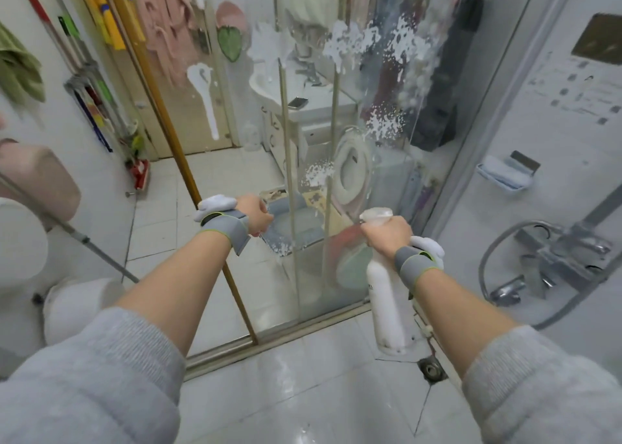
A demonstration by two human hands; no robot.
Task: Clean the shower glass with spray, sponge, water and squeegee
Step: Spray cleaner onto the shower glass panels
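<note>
R hand grip holds spray bottle; L hand fisted, both arms outstretched.

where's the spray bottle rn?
Head view, lower right: the white spray bottle hangs upright in the right hand, gripped at its top, close to the shower glass.

White tiles cover the floor, with a round drain near the right wall. A tap and a soap dish hang on that wall. Beyond stand a sink and wooden door.
</note>
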